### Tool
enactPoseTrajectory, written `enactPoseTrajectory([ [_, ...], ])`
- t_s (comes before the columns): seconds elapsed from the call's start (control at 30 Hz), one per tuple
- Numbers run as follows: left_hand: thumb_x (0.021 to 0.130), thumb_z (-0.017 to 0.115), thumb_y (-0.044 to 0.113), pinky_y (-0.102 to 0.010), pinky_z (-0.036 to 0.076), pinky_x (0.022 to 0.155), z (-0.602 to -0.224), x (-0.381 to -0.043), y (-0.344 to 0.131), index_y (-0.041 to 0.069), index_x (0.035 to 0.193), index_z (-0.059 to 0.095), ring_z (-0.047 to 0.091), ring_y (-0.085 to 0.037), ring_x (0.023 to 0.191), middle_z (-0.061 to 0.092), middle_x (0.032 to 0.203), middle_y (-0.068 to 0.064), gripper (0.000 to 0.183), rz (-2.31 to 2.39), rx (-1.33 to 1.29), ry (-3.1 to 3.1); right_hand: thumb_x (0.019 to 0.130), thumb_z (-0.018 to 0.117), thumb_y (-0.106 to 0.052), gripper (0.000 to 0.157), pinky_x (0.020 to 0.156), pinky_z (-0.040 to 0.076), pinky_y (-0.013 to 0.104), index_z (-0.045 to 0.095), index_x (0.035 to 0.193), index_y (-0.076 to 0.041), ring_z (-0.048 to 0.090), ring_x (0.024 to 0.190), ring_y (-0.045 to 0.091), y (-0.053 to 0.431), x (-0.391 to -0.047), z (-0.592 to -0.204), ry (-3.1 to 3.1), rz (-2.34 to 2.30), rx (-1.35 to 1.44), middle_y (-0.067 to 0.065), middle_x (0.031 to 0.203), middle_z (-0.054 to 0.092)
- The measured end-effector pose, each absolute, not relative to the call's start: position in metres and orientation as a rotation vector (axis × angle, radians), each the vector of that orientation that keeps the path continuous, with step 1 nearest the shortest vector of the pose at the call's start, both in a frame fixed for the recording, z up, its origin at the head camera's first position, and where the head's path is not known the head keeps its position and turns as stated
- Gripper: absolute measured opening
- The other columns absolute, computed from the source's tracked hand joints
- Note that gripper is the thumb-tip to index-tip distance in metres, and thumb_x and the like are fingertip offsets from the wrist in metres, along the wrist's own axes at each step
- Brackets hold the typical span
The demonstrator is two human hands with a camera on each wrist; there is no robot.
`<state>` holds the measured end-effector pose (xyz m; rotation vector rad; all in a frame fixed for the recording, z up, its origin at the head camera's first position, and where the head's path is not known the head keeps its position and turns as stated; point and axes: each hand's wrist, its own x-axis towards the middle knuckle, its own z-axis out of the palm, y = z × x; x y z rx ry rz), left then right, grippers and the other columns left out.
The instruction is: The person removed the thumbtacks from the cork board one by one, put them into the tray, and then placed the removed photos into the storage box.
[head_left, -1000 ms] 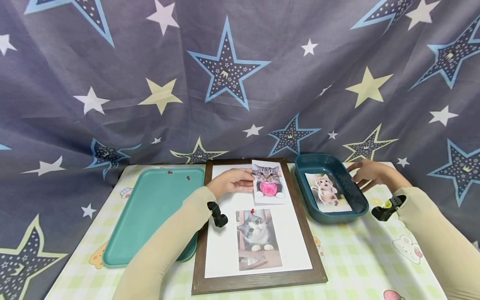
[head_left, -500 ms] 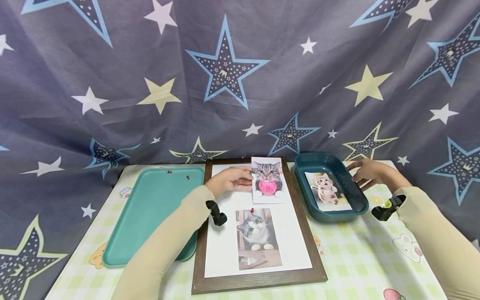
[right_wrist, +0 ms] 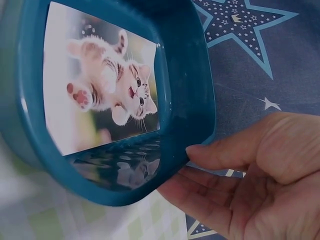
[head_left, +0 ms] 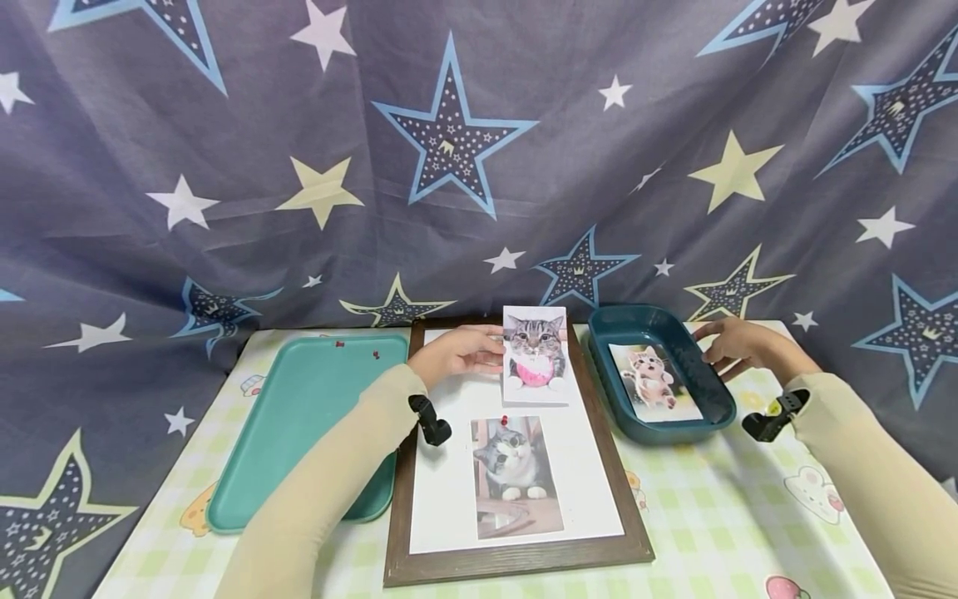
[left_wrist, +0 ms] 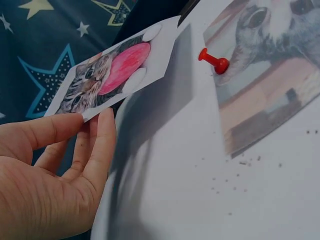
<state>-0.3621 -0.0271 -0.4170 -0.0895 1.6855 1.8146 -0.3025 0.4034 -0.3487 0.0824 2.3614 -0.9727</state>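
Note:
My left hand (head_left: 458, 353) pinches the left edge of a photo (head_left: 535, 353) of a tabby cat with a pink ball, between thumb and fingers. In the left wrist view this photo is tilted above the white surface of a brown-framed board (head_left: 441, 507), casting a shadow on it. Lower on the board lies a grey-and-white cat photo (head_left: 516, 478), with a red push pin (left_wrist: 215, 61) at its top. My right hand (head_left: 737, 348) grips the right rim of a dark teal basin (head_left: 666, 434), thumb over the rim and fingers outside. A kitten photo (right_wrist: 110, 80) lies in the basin.
A green tray (head_left: 292, 441) stands left of the board, with red push pins (head_left: 377, 355) near its far end. A checked cloth (head_left: 718, 532) covers the table. Behind hangs a star-patterned curtain (head_left: 262, 125). Small dark holes dot the board in the left wrist view.
The left hand has moved the tabby photo slightly up toward the board's far edge and straightened it. The right hand and the basin have stayed in place.

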Motion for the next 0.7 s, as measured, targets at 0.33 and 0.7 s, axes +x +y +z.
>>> enactPoseTrajectory([
  [0.33, 0.099, 0.052, -0.012, -0.047, 0.046, 0.115, -0.39, -0.361, -0.027, 0.009, 0.155, 0.042, 0.056, -0.03, 0.124, 0.05, 0.144, -0.018, 0.061, 1.803, -0.066, 1.708, 0.096, 0.053, 0.004, 0.063, 0.088, 0.062, 0.048, 0.024, 0.151, 0.016, 0.071, 0.094, 0.022, 0.402, -0.302, -0.348, 2.369, -0.959, 0.09, 0.03, 0.119, 0.064],
  [0.7, 0.099, 0.049, -0.013, -0.046, 0.046, 0.115, -0.369, -0.364, -0.022, 0.006, 0.155, 0.04, 0.052, -0.031, 0.133, 0.048, 0.15, -0.021, 0.06, 1.779, -0.005, 1.731, 0.098, 0.052, 0.004, 0.062, 0.089, 0.062, 0.048, 0.023, 0.151, 0.016, 0.07, 0.099, 0.026, 0.403, -0.304, -0.349, 2.368, -0.947, 0.086, 0.034, 0.123, 0.06],
])
